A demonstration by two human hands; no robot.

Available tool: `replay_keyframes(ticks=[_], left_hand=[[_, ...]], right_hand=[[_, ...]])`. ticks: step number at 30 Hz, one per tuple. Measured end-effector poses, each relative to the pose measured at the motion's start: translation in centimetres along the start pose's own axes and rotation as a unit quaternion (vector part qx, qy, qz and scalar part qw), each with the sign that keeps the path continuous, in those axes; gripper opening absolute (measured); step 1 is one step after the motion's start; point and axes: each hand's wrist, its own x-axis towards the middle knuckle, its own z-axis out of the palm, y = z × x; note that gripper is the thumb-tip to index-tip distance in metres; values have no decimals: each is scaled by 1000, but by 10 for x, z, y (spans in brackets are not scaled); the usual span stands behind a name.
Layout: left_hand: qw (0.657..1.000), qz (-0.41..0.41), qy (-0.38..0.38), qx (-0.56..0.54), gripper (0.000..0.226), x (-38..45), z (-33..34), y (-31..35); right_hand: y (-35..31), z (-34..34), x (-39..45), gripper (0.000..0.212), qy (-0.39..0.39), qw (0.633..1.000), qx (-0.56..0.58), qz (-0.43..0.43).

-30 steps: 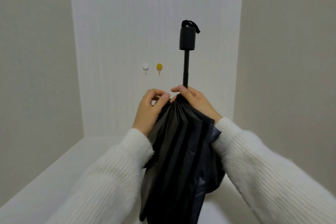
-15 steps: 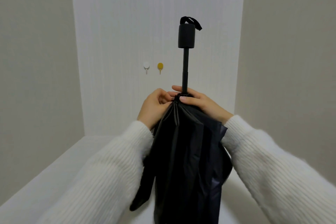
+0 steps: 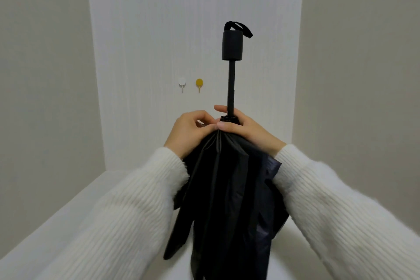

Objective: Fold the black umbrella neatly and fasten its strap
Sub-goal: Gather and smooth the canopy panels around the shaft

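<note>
The black umbrella [image 3: 229,200] stands upright in front of me with its handle [image 3: 232,46] at the top, on an extended shaft [image 3: 231,88]. A short wrist loop [image 3: 241,27] sticks out of the handle. The canopy hangs closed in loose folds below my hands. My right hand [image 3: 248,129] wraps the gathered cloth where it meets the shaft. My left hand [image 3: 191,130] pinches the cloth's upper edge just beside it, thumb to thumb. A loose dark flap [image 3: 179,232] dangles at the lower left; the closing strap cannot be told apart.
A white hook [image 3: 182,83] and a yellow hook [image 3: 199,83] are stuck on the white back wall. Grey walls close in on both sides. A white surface [image 3: 68,216] runs below my white-sleeved arms.
Both hands have shifted slightly at the top of the canopy, the right hand now closing round the cloth at the shaft. The folds hang looser, with a flap dropping at the lower left.
</note>
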Motion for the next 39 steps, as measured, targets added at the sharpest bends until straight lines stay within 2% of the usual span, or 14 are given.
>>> replay_keyframes(ticks=[3, 7, 9, 13, 17, 19, 22, 25, 27, 28, 30, 32, 33, 39], left_hand=[[1000, 0, -19, -6, 11, -3, -4, 1], [998, 23, -61, -22, 25, -16, -14, 7], [993, 29, -109, -34, 26, -22, -23, 7], [983, 60, -168, 48, 34, -27, -38, -3], [986, 41, -144, 73, 22, -29, -44, -14], [987, 31, -138, 79, 23, -32, -45, -19], [988, 37, -101, 109, 34, -37, -41, -28], [970, 52, -51, 231, 66, -35, -37, -44], [977, 24, -38, 210, 80, -33, -40, -50], [986, 10, -42, 160, 78, -31, -43, -51], [993, 16, -60, 97, 55, -28, -50, -50], [992, 44, -68, 98, 23, -24, -56, -44], [991, 53, -70, 100, 14, -23, -59, -40], [994, 105, -19, 31, 10, -18, -66, -15]], right_hand=[[0, 2, 0, 32, 41, 999, 1, -9], [3, 3, 5, 15, 62, 998, 9, -22], [2, 3, 8, 14, 63, 998, 19, -17], [-3, 5, 12, 15, 74, 996, 47, -6], [-2, 6, 13, 12, 77, 996, 36, 3], [-1, 6, 13, 10, 86, 995, 58, 6], [1, 5, 13, 3, 86, 989, 121, 10], [1, 0, 11, 14, 57, 989, 134, 12], [1, -2, 10, 15, 48, 992, 119, 13], [1, -2, 9, 14, 48, 993, 107, 13], [2, -3, 8, 13, 52, 995, 88, 7], [4, -3, 8, 12, 60, 994, 87, 1], [5, -2, 8, 11, 64, 994, 86, -1], [8, 7, 12, 13, 93, 992, 89, -12]])
